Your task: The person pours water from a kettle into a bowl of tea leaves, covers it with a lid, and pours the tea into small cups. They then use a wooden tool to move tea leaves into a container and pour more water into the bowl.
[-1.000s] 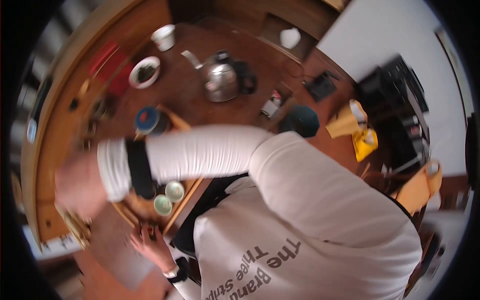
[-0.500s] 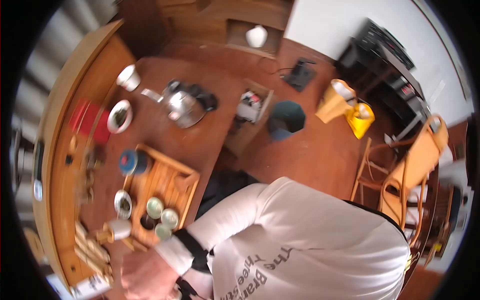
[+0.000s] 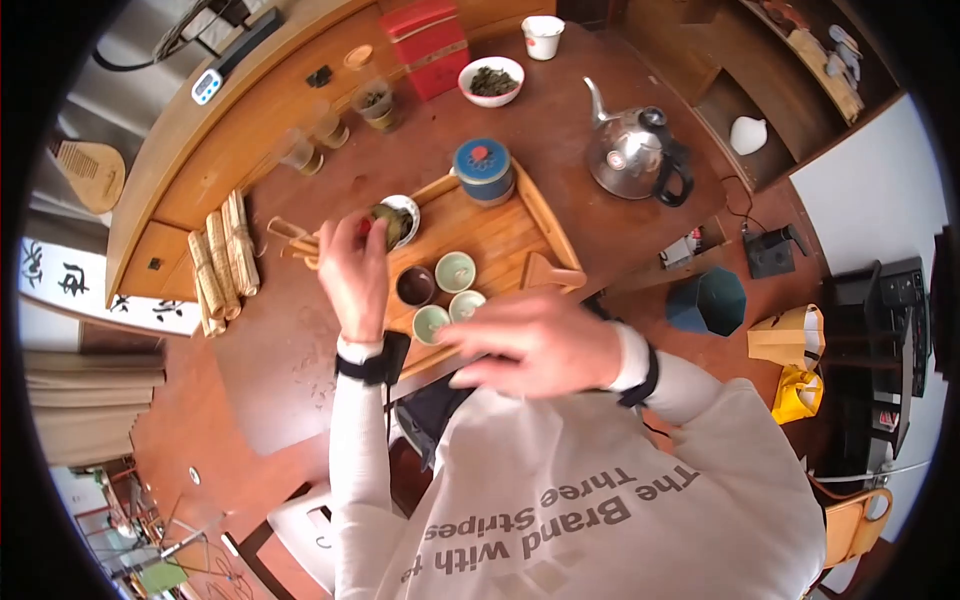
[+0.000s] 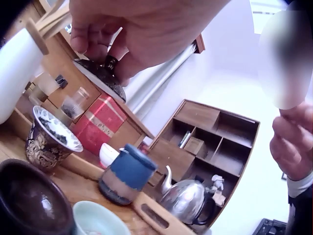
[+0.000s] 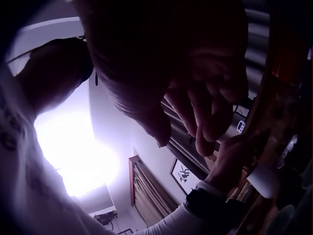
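Note:
By its knob, my left hand [image 3: 355,275] pinches a dark lid [image 4: 100,78]. The lid is tilted above and beside a patterned gaiwan bowl [image 4: 46,147], which has a white inside and holds tea leaves; in the head view the hand is right at the bowl's rim. My right hand [image 3: 545,345], blurred, hovers over the near side of the wooden tea tray [image 3: 510,240] with loosely spread fingers and nothing in them. Near it on the tray are several pale green cups [image 3: 455,271] and a dark brown cup [image 3: 416,287]. The right wrist view is very dark.
A blue lidded jar [image 3: 484,172] stands at the tray's far side. Beyond are a steel kettle [image 3: 632,155], a bowl of leaves [image 3: 491,82], a white cup [image 3: 542,38] and a red box [image 3: 425,50]. Bamboo scrolls [image 3: 222,262] lie at left.
The head view has swung round. My right hand has drawn back from the left side of the table to over the cups, and my left hand has moved up beside the gaiwan bowl.

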A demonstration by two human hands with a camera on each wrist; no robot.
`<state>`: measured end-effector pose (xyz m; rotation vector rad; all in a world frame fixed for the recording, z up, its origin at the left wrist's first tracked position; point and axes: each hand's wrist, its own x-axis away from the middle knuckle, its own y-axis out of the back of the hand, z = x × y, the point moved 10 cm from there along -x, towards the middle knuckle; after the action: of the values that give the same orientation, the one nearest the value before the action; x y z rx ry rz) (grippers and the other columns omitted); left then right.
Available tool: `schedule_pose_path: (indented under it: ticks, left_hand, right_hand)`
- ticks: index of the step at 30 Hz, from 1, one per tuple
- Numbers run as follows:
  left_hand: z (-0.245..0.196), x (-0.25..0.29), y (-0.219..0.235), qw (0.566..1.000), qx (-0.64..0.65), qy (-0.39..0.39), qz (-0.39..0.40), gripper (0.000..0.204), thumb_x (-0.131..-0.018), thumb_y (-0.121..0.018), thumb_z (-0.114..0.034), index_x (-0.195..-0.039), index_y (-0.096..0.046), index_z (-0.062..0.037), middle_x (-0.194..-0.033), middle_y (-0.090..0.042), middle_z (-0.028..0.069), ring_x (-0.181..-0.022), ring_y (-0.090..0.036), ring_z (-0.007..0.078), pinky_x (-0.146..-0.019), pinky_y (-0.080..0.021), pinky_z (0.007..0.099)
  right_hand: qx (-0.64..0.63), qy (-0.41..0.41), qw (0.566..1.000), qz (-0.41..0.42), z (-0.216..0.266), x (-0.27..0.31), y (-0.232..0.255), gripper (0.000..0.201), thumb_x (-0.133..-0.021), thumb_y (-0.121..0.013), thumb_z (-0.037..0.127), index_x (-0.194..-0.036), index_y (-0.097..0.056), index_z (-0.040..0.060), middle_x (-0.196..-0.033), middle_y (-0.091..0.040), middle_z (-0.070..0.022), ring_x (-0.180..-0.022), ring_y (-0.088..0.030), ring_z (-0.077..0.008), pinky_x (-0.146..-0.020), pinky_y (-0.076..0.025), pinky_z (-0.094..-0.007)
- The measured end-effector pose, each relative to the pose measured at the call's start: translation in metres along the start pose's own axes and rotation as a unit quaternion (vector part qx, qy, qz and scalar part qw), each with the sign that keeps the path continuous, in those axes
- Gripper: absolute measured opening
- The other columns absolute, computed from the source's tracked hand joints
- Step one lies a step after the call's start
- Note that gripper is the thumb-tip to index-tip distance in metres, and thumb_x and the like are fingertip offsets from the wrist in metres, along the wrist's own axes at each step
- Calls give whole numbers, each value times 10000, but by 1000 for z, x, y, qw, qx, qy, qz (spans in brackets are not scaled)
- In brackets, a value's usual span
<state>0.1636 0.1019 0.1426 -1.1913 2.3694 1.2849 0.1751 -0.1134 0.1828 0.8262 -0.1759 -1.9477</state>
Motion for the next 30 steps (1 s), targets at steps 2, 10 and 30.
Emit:
schedule_pose_path:
  ticks: [2,10,30]
  left_hand:
    - [17,-6,-28,999,-32,-22,25,182,-856,-765,-104,-1004,-726,-5,-883,-623,147,-758,-633,305,-694,-515,385]
    - [54,-10,-67,994,-88,-3,72,165,-839,-755,-115,-961,-708,-15,-910,-628,143,-835,-637,349,-745,-513,435]
    - [27,-5,-58,983,-136,-63,104,592,-774,-839,-207,-1287,-604,-29,-1120,-610,174,-1055,-593,362,-889,-495,460]
  right_hand:
    - [35,-56,997,-51,-28,17,28,356,-834,-821,107,-1166,-712,34,-820,-706,-50,-644,-649,-157,-590,-515,-287]
    - [89,-270,923,-258,-101,93,109,235,-912,-746,78,-1119,-721,-31,-865,-722,-91,-723,-643,-99,-664,-509,-244]
    - [189,-280,840,-424,-208,151,107,201,-981,-666,140,-996,-734,-49,-831,-741,-119,-757,-673,-136,-729,-534,-303]
